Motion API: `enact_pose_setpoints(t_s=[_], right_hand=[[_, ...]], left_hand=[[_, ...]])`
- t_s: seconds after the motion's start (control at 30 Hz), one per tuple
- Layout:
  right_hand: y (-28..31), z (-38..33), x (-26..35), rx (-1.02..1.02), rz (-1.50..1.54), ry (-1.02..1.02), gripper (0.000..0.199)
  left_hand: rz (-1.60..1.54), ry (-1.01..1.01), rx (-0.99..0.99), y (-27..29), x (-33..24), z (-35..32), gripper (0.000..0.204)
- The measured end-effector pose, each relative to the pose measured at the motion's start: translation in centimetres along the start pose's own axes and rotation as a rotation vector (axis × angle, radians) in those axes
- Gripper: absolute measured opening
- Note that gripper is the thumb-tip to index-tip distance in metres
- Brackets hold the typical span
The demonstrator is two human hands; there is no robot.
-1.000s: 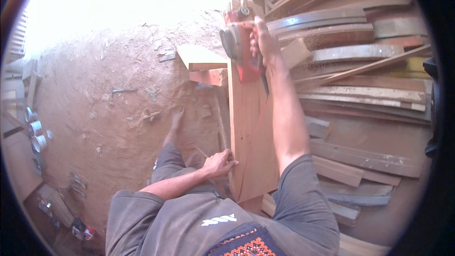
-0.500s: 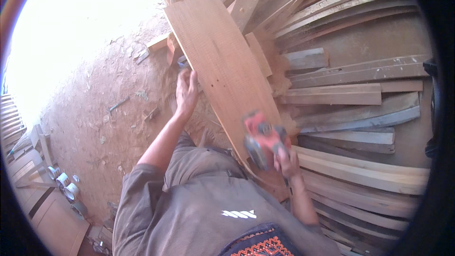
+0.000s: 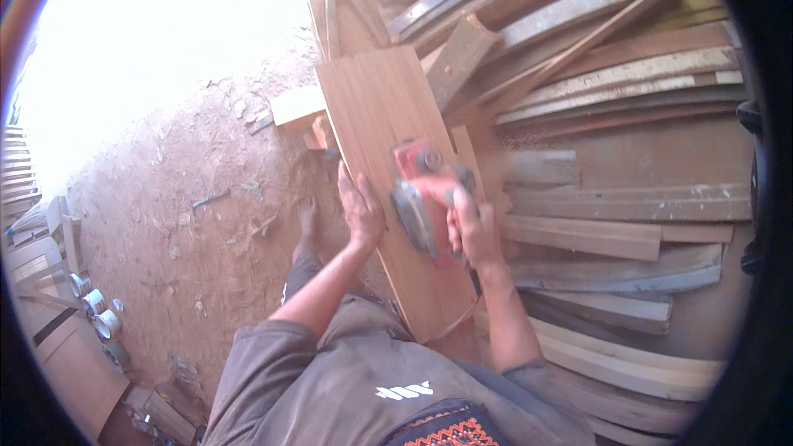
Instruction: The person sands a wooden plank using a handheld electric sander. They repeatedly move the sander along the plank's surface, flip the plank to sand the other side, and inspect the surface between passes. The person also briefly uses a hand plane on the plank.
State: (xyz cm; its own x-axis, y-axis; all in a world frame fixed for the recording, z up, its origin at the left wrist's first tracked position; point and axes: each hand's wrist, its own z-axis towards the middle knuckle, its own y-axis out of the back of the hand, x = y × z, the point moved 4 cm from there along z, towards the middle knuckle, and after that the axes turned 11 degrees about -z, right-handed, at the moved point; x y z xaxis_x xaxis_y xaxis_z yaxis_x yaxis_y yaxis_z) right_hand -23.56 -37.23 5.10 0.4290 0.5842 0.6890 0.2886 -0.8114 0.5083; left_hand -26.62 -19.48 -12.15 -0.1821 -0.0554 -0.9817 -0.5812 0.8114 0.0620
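A long brown wooden board (image 3: 369,97) lies lengthwise in front of me. My right hand (image 3: 477,230) is closed round the rear handle of a red and black electric hand planer (image 3: 423,192), which sits on the middle of the board and is somewhat blurred. From beneath that hand a dark cord runs toward the near end of the plank. Against the left edge rests my left hand (image 3: 361,211), flat, its fingers stretched out and pointing away from me. The planer hides part of the wood's surface.
Stacked timber (image 3: 615,235) fills the right side, with more planks at the far end. A block of wood (image 3: 297,106) and an orange-brown piece stand left of the board. On the dusty floor lie a hammer-like tool (image 3: 211,198), scraps and, farther left, several tape-like rolls (image 3: 95,304).
The planer and my right hand have moved forward along the board, away from me. In the picture, my left hand now appears lower and farther right, and the board's far end sits lower.
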Motion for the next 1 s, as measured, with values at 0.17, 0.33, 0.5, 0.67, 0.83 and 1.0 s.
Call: enact_pose_setpoints(t_s=[0.17, 0.33, 0.5, 0.67, 0.83, 1.0], right_hand=[[-2.6, 17.7, 14.0, 0.152, 0.043, 0.338, 0.055], [-3.8, 24.0, 17.7, 0.094, 0.102, 0.178, 0.053], [0.3, 12.7, 7.6, 0.113, 0.014, 0.231, 0.051], [6.9, -5.4, -8.0, -0.051, -0.008, 0.317, 0.051], [11.9, -21.2, -20.5, -0.088, 0.070, -0.130, 0.043], [12.6, -21.0, -22.8, -0.080, 0.056, -0.099, 0.041]], left_hand=[[0.048, 0.039, 0.014, -0.2, -0.9, -0.5, 0.064], [0.057, -0.003, 0.041, 0.0, -1.4, 0.3, 0.064], [0.105, -0.054, 0.041, 0.1, -0.2, 0.8, 0.068], [0.140, -0.050, 0.022, 0.5, 0.5, 1.4, 0.067], [0.139, -0.063, 0.063, 0.6, 0.1, 1.9, 0.065], [0.178, -0.005, 0.056, 0.6, -0.3, 1.5, 0.064]])
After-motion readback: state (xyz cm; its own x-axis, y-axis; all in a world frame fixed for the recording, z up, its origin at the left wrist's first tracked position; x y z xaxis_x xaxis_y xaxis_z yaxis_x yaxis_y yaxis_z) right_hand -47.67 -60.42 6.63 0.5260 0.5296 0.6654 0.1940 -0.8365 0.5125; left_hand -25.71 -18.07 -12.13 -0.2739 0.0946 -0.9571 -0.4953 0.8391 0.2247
